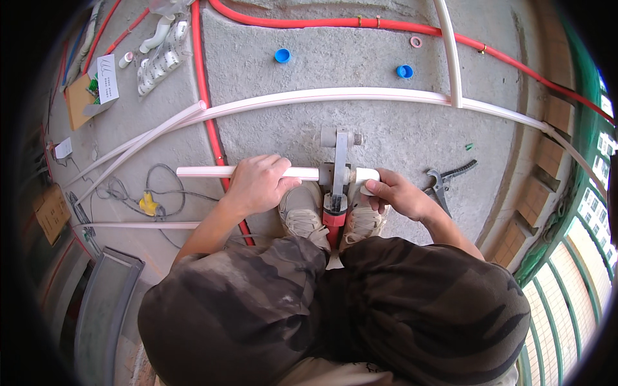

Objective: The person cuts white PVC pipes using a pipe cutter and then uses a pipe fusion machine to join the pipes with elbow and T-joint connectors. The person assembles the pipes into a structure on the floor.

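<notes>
Between my shoes stands a pipe welding tool [339, 170] with a flat grey heating plate and a red-and-black body. My left hand [259, 183] is closed around a white plastic pipe [206, 172] with a thin red stripe; the pipe's right end meets a socket on the plate's left side. On the plate's other side, my right hand [397, 193] pinches a white elbow fitting [368, 174] against the opposite socket. Pipe, plate and elbow form one level line. How deep each part sits on its socket is hidden.
Black-handled pipe cutters [440, 186] lie on the concrete to the right. Long white pipes [322, 95] and red conduits [203, 83] cross the floor. Two blue caps [282, 56] lie beyond. A cable with a yellow plug [149, 204] is at left, green railings [566, 276] at right.
</notes>
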The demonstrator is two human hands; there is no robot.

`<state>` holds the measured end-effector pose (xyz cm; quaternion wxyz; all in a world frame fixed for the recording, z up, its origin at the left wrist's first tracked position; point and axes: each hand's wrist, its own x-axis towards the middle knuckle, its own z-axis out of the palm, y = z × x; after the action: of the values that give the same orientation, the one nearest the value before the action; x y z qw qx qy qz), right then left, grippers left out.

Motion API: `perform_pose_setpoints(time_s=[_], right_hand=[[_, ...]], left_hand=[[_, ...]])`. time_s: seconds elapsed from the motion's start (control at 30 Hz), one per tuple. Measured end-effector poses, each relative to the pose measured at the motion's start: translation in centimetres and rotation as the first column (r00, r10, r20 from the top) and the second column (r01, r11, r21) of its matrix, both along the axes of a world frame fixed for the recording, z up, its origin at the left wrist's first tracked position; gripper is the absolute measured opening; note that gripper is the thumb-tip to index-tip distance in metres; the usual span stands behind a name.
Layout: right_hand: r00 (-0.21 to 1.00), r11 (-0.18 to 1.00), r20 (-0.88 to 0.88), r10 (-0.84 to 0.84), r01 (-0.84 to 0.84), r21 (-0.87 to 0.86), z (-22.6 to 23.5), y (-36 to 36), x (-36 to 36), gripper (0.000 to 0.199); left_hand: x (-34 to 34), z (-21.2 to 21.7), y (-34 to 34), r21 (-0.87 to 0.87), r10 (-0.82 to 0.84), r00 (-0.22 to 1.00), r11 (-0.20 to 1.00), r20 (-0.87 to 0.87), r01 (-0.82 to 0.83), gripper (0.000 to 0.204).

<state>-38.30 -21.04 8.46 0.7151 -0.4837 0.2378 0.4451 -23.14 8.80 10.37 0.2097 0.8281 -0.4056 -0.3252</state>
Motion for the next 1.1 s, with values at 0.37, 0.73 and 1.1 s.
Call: perform_pose_setpoints(time_s=[0.37,0.73,1.1], right_hand=[[0.960,0.954,0.069,0.270,-0.257,-0.157,0.1,0.0,1.8,0.028],[0.987,0.986,-0.012,0.159,-0.159,-0.051,0.8,0.0,1.6,0.037],[0.980,0.986,-0.135,0.148,-0.136,0.095,-0.1,-0.7,1.4,0.039]], left_hand=[[-0.4,-2.0,2.1,-0.056,0.077,0.993,0.995,-0.094,-0.083,0.032],[0.4,-2.7,1.3,-0.063,0.050,0.985,0.996,-0.167,-0.062,0.032],[0.0,-3.3,1.0,-0.096,0.087,0.980,0.990,-0.177,-0.105,0.031]])
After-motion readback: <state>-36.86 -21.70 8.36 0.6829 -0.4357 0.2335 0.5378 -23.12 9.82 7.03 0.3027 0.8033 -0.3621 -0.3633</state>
